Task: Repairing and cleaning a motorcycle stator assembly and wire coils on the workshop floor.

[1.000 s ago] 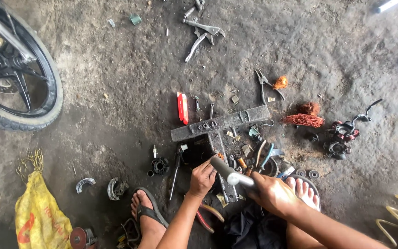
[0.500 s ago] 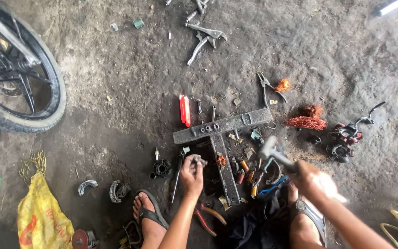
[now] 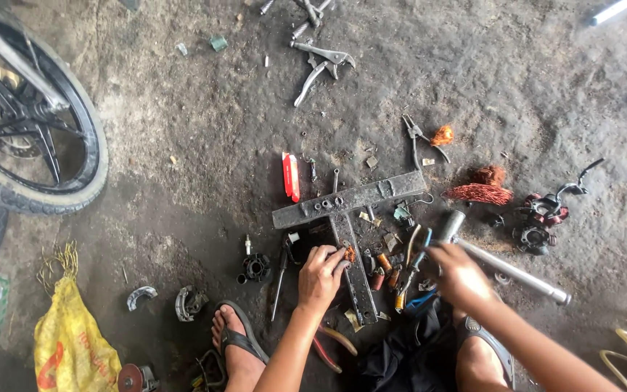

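1. A small orange part (image 3: 348,254) is pinched by the left hand (image 3: 321,274) on the T-shaped steel bar (image 3: 342,207), on the ground.
2. A hammer (image 3: 502,265) is gripped by the right hand (image 3: 459,272), just beside the bar.

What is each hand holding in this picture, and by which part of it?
The right hand grips a metal hammer just below its head. The left hand pinches a small orange piece against the T-shaped metal bar.
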